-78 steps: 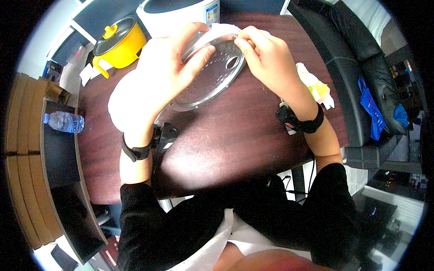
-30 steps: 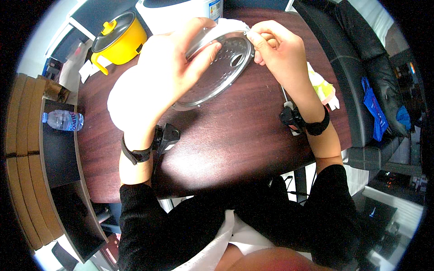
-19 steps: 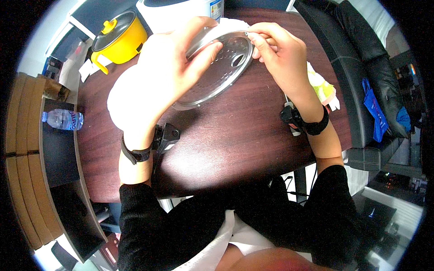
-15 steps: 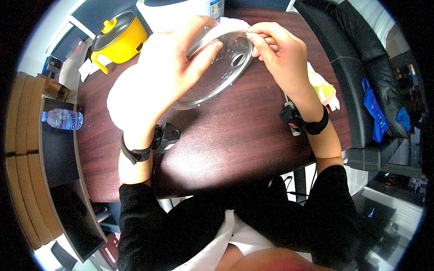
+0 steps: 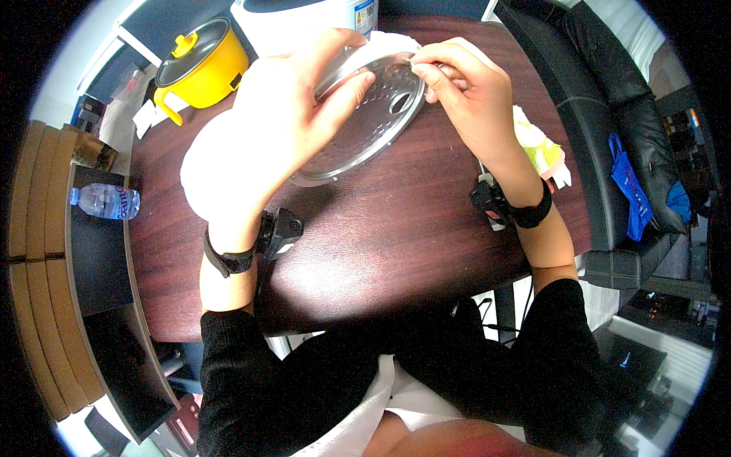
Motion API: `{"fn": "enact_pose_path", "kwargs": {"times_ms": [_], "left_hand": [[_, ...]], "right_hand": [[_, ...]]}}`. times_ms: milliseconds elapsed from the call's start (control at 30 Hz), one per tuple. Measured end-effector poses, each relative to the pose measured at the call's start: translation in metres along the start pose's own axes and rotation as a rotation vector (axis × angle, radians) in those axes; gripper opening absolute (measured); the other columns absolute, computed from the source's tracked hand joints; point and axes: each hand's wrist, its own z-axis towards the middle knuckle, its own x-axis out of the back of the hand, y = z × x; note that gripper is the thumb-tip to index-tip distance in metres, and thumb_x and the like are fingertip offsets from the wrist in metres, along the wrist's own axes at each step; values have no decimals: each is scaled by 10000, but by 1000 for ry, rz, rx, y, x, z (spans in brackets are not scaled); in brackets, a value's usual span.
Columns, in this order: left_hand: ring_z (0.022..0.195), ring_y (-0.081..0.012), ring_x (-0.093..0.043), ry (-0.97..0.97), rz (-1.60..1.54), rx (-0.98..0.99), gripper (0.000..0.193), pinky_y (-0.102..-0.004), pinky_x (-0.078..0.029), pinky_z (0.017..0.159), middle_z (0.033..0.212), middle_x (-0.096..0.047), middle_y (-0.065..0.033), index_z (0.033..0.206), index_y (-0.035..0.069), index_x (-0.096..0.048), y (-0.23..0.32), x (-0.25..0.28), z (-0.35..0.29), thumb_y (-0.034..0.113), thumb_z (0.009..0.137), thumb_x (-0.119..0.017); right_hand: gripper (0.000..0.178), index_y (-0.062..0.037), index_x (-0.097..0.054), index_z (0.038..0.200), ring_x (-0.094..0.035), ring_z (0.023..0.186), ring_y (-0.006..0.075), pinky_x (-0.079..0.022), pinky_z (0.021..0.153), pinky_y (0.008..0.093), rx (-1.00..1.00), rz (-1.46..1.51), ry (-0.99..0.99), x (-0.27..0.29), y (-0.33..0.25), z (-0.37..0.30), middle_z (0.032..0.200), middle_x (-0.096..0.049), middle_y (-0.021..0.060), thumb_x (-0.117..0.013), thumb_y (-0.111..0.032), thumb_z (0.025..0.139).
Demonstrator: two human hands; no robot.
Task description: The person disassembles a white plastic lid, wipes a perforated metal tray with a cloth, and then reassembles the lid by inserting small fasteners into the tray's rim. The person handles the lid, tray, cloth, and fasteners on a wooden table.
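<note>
My left hand (image 5: 293, 99) grips a round, shiny disc (image 5: 365, 126) by its left side, with the thumb over its face and the other fingers behind it. The disc has a raised rim, rows of small holes or dimples, and one larger oval opening. It is tilted above the dark wooden table (image 5: 396, 236). At its upper right rim, the thumb and fingers of my right hand (image 5: 464, 87) are pinched together; whatever lies between the fingertips is too small to make out. A glaring white rounded thing (image 5: 209, 164) shows behind my left forearm.
A yellow pot (image 5: 217, 72) with a dark lid stands at the far left, beside a white container (image 5: 297, 27). A crumpled yellow-and-white wrapper (image 5: 541, 148) lies to the right. Beyond the table are a water bottle (image 5: 106, 201) and a black sofa (image 5: 601, 107).
The right hand's pinched fingertips have shifted slightly left and down along the disc's rim. My left hand and the disc have hardly moved.
</note>
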Motion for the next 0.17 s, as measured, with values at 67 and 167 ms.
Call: {"fn": "enact_pose_path", "kwargs": {"times_ms": [67, 167], "left_hand": [[622, -208, -668, 0, 20, -12, 306, -302, -500, 575, 721, -661, -149, 1096, 108, -614, -1, 0, 0, 261, 841, -685], [660, -226, -685, -8, 37, -1, 312, -302, -513, 593, 747, -671, -152, 1100, 108, -613, -2, 0, 0, 264, 840, -686]], "right_hand": [[83, -50, -664, 893, -615, 570, 131, -478, 540, 247, -14, 11, 13, -1, 2, 0, 785, -637, 59, -664, -103, 828], [109, -55, -668, 895, -623, 599, 144, -486, 554, 261, -103, 51, -10, 1, 0, 0, 797, -637, 55, -687, -126, 815]]}}
